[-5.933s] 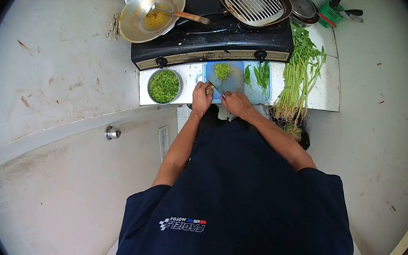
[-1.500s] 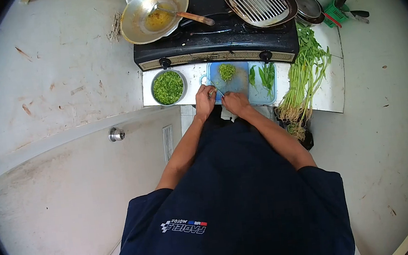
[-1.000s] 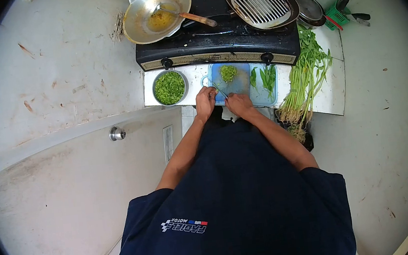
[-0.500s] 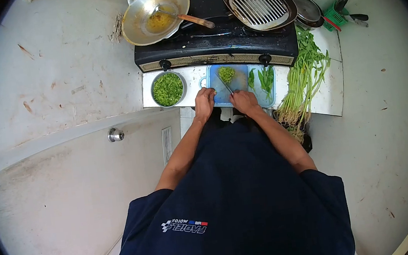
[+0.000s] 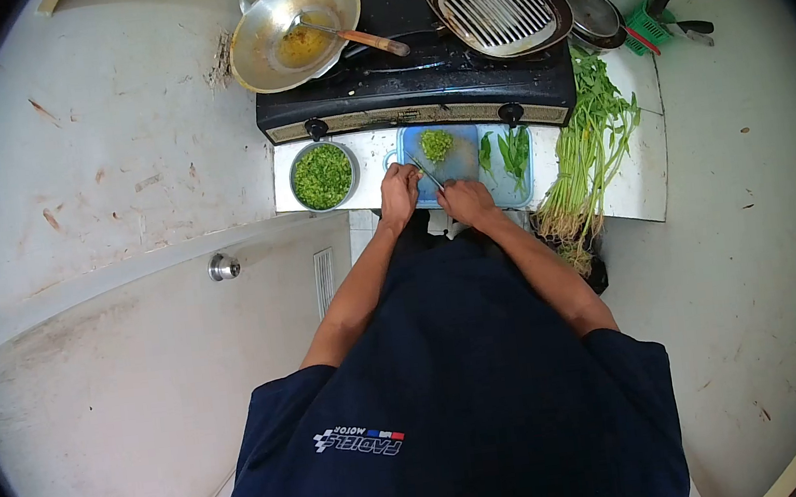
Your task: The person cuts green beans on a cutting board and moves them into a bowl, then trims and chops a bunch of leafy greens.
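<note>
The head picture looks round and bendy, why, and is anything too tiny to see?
Head view: a fisheye lens bows the straight wall edges and leaves black corners; light is even. The thin knife over the blue plastic cutting board is small and indistinct.

Counter (image 5: 364, 155) w/ board (image 5: 461, 159), bowl (image 5: 322, 176), greens (image 5: 587, 156)

Both arms stretched forward and down, elbows slightly bent, forearms bare below dark short sleeves. Left hand (image 5: 399, 193) and right hand (image 5: 467, 202) close together, nearly side by side, backs up, fingers curled in. Wrists almost straight.
</note>
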`<state>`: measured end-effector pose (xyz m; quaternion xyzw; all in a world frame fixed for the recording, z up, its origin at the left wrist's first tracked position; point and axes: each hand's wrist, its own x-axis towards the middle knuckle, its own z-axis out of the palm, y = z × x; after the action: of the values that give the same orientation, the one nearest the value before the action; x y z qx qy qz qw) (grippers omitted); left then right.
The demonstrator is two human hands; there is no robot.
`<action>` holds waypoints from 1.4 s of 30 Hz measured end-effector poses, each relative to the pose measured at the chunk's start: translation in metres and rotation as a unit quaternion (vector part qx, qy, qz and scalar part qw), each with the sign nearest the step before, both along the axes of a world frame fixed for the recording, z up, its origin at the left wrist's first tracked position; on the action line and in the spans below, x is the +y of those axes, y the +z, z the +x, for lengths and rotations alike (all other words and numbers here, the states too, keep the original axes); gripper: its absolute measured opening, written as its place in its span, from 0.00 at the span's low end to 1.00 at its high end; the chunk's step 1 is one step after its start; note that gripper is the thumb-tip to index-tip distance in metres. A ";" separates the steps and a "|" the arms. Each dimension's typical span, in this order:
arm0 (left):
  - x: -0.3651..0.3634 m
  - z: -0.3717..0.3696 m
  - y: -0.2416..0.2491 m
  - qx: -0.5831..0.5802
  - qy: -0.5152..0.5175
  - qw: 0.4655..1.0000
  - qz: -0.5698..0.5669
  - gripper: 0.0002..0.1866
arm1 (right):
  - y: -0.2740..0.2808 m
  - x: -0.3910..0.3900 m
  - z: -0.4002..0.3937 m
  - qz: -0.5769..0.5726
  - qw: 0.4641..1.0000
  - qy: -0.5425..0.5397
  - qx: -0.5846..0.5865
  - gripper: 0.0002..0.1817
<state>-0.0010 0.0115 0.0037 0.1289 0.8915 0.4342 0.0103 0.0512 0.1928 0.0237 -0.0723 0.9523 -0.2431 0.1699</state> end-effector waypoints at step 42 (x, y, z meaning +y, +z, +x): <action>-0.005 0.002 0.004 0.010 -0.024 0.998 -0.065 0.07 | -0.010 -0.005 0.009 0.033 0.999 0.028 0.013 0.19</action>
<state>0.0014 0.0066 0.0080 0.1535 0.9147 0.3734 0.0197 0.0602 0.1877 0.0132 -0.0963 0.9595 -0.2059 0.1665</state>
